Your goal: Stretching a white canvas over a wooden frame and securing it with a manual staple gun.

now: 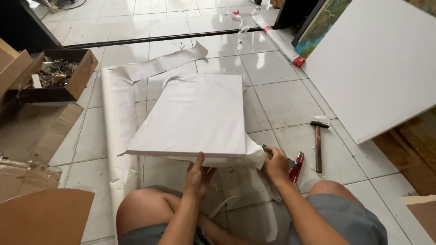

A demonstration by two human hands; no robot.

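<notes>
A white stretched canvas (195, 113) lies tilted on the tiled floor in front of my knees, its near edge raised. My left hand (198, 176) grips that near edge from below, thumb on top. My right hand (276, 164) is at the canvas's near right corner, closed on a metal tool (272, 153) beside the loose folded fabric. Pliers with red handles (296, 167) lie just right of that hand. A hammer (318, 143) with a wooden handle lies further right.
A long strip of white canvas fabric (119, 113) runs along the left of the frame. A cardboard box (56, 75) of metal bits and flattened cardboard (36, 131) sit at the left. A large white canvas (372, 68) leans at the right. A rolled canvas (279, 41) lies behind.
</notes>
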